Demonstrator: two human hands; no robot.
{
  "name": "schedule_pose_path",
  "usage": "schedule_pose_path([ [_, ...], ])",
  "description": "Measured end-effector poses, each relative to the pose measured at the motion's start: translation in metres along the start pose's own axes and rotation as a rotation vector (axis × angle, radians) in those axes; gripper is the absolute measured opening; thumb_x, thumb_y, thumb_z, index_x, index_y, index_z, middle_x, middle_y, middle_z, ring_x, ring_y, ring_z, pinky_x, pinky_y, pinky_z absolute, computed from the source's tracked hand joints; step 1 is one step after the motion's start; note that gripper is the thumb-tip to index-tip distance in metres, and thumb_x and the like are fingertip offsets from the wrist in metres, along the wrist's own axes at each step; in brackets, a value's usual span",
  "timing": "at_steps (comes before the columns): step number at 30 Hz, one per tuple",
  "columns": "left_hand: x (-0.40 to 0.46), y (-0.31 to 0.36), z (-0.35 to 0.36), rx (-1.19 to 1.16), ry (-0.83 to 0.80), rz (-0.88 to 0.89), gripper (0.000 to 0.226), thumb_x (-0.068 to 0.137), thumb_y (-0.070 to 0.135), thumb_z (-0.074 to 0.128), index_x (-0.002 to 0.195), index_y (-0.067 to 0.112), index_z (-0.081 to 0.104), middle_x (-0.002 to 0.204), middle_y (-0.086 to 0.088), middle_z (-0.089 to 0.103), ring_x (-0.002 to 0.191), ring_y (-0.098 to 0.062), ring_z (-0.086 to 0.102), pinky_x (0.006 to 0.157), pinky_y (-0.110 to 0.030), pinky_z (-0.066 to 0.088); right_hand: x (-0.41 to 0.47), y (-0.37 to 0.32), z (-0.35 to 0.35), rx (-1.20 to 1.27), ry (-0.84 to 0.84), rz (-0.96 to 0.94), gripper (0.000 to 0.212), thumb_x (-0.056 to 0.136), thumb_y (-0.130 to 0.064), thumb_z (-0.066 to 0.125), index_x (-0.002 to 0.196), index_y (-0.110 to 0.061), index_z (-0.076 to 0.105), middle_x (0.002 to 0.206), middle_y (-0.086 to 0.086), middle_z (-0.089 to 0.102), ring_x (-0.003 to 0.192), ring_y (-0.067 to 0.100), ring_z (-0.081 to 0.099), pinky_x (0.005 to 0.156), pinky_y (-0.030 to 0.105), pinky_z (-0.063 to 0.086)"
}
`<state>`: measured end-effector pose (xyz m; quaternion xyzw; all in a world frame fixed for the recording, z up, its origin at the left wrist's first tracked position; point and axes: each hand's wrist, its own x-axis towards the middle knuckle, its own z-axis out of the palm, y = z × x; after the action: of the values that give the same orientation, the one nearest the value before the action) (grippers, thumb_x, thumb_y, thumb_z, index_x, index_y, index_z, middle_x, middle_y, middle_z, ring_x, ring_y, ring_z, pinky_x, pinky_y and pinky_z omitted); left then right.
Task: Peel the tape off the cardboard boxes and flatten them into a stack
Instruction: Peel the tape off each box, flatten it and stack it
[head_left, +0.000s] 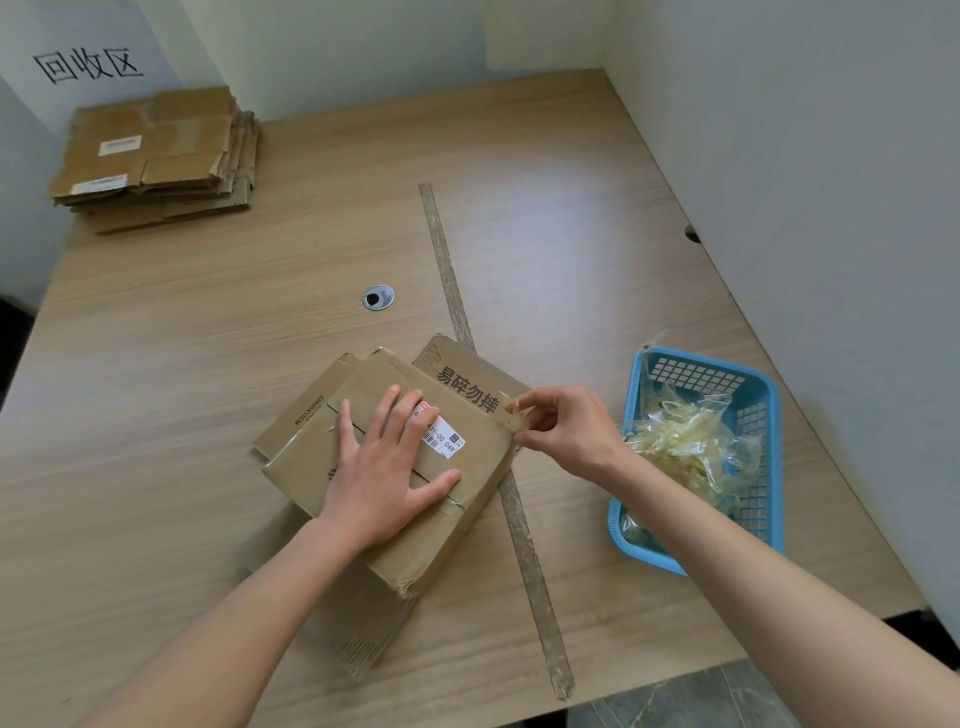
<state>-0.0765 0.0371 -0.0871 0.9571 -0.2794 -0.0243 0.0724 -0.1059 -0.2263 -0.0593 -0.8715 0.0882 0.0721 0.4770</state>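
Soft, even daylight, faint shadows, sharp focus, wide-angle bending at the edges.

A single view, worn on the person's head, looks forward and steeply down over a wooden table. It sits close above both forearms, which enter from the bottom edge and reach away from the lens. The left hand and right hand lie just below the frame's middle. Wide-angle bending curves the table edges. Beyond the hands the view takes in the far white walls; left of the left hand and right of the right hand, it reaches past both table sides.
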Motion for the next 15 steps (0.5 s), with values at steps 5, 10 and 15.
schedule_pose_path([
  [5, 0.001, 0.000, 0.001, 0.002, 0.002, -0.003, 0.080, 0.088, 0.078, 0.032, 0.151, 0.029, 0.033, 0.163, 0.009, 0.023, 0.157, -0.017, 0.005, 0.119, -0.070, 0.003, 0.002, -0.002, 0.002, -0.028, -0.038, 0.000, 0.033, 0.077, -0.004, 0.073, 0.105, -0.020, 0.078, 0.071, -0.005, 0.072, 0.071, 0.013, 0.071, 0.079, 0.039, 0.061],
  [10, 0.001, 0.000, 0.001, 0.006, -0.004, -0.014, 0.080, 0.088, 0.079, 0.030, 0.151, 0.031, 0.031, 0.163, 0.010, 0.021, 0.157, -0.016, 0.003, 0.120, -0.069, 0.001, 0.001, -0.006, 0.008, -0.026, -0.021, 0.044, 0.036, 0.082, -0.023, 0.075, 0.118, -0.025, 0.073, 0.085, -0.009, 0.072, 0.080, 0.005, 0.070, 0.083, 0.033, 0.059],
  [15, 0.001, 0.001, 0.002, -0.030, 0.019, -0.036, 0.078, 0.087, 0.080, 0.032, 0.149, 0.033, 0.035, 0.162, 0.011, 0.023, 0.157, -0.015, 0.005, 0.121, -0.067, 0.000, 0.002, -0.014, 0.017, -0.078, 0.056, 0.031, 0.037, 0.073, -0.015, 0.087, 0.107, -0.024, 0.078, 0.071, -0.011, 0.073, 0.074, 0.003, 0.069, 0.081, 0.031, 0.057],
])
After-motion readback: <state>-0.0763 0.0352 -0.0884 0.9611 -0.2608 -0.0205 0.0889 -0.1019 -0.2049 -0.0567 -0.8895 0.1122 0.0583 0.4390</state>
